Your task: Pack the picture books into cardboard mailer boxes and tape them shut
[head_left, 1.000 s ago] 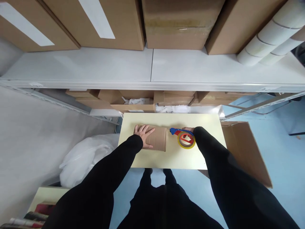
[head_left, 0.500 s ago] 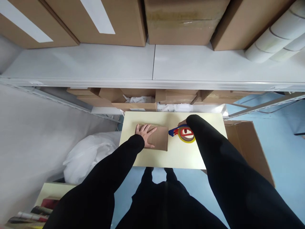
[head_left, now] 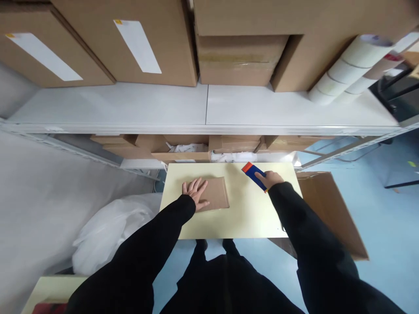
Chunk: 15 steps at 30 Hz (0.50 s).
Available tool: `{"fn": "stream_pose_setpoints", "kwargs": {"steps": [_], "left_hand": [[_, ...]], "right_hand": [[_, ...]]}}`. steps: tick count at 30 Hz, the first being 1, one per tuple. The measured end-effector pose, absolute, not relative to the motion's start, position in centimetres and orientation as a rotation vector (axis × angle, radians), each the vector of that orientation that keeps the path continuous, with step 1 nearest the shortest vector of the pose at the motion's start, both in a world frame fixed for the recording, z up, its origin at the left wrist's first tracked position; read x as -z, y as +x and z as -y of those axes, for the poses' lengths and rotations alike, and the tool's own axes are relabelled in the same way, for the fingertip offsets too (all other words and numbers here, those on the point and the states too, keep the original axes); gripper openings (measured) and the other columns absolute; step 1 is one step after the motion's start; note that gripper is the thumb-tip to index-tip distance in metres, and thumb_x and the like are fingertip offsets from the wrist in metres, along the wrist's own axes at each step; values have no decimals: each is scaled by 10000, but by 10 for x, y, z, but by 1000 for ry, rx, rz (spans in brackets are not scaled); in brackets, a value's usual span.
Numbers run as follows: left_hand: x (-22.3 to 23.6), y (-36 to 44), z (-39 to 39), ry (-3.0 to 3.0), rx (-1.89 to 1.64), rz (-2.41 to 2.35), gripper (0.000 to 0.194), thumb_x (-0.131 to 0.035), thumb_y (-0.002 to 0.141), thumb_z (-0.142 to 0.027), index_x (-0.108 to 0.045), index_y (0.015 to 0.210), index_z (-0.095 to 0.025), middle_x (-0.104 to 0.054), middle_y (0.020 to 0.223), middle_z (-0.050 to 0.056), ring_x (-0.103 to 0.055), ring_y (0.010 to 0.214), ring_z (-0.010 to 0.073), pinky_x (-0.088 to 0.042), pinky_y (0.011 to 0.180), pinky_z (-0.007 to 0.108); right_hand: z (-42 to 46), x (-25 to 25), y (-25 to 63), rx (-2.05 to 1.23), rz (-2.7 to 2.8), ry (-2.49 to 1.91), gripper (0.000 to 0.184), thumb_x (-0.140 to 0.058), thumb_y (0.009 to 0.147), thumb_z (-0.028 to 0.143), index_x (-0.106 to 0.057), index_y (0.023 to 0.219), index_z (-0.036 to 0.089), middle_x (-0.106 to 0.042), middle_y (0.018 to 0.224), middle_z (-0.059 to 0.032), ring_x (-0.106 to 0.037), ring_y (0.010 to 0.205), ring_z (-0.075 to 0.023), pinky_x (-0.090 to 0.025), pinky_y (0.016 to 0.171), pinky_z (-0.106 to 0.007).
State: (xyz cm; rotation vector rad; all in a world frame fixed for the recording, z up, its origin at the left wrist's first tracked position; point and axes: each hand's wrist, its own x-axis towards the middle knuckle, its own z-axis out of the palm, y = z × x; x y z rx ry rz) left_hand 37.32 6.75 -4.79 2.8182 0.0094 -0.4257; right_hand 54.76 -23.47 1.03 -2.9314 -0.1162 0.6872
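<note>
While the left hand (head_left: 195, 192) lies palm down with its fingers spread across the left part of a small cardboard box (head_left: 216, 195), the right hand (head_left: 271, 178) is closed around a handheld tape dispenser (head_left: 254, 175). The box rests on the left half of a pale yellow tabletop (head_left: 242, 223), its right end uncovered by the hand and well apart from the dispenser. The dispenser's blue body slants over the right half of the tabletop, its orange-red end pointing up and to the left, away from the wearer; the thumb lies along the blue side. Whether it touches the surface below or is held just above it, I cannot tell. Black sleeves cover both arms down to the wrists.

Beside the tabletop on the right stands a large open carton (head_left: 332, 213), on a light blue floor (head_left: 389, 218). To the left, a bulky white plastic bag (head_left: 114, 231) lies near the grey wall (head_left: 49, 200). Beyond the far edge, a grey metal shelf (head_left: 157, 107) carries large cardboard boxes (head_left: 157, 26), two of them with white labels (head_left: 139, 48), and stacked white rolls (head_left: 340, 72) at the right. Smaller cartons (head_left: 183, 155) fill the level underneath, one holding crumpled white material (head_left: 188, 148).
</note>
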Motion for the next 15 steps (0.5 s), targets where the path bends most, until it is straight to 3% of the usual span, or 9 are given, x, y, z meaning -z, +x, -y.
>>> {"fn": "stream_pose_setpoints", "kwargs": {"steps": [4, 7, 10, 12, 15], "left_hand": [[52, 360, -76, 2778, 271, -132, 762, -554, 692, -347, -228, 1366, -209, -76, 1458, 119, -45, 1318, 331, -54, 1008, 544], [64, 342, -85, 2624, 183, -458, 828, -585, 675, -336, -179, 1377, -166, -46, 1459, 131, -51, 1318, 333, -148, 1016, 515], [81, 324, -93, 2261, 151, -758, 901, -589, 690, -357, -71, 1387, -119, -217, 1416, 172, -301, 1260, 271, -294, 994, 389], [91, 316, -94, 2079, 163, -831, 852, -590, 701, -351, -129, 1379, -117, -386, 1332, 160, -439, 1167, 234, -341, 967, 335], [98, 314, -94, 2003, 161, -857, 751, -614, 693, -330, -278, 1332, -126, -497, 1238, 148, -497, 1106, 238, -361, 953, 339]], "right_hand": [[258, 11, 487, -513, -3, -3004, 429, -368, 814, 426, -522, 1083, 129, -629, 954, -149, -596, 869, -244, -406, 716, -318], [259, 35, 448, -542, -22, -3012, 351, -402, 799, 338, -516, 1042, 111, -623, 957, -142, -581, 917, -234, -398, 761, -302], [256, 53, 424, -607, 0, -3064, 300, -405, 813, 327, -511, 1017, 135, -636, 898, -115, -577, 945, -222, -348, 875, -317], [253, 59, 415, -709, -33, -3063, 300, -382, 829, 357, -507, 1013, 156, -639, 857, -99, -595, 911, -212, -337, 899, -326], [249, 62, 409, -807, -44, -3003, 337, -361, 837, 399, -504, 1018, 153, -634, 871, -105, -602, 901, -204, -346, 904, -324]]}}
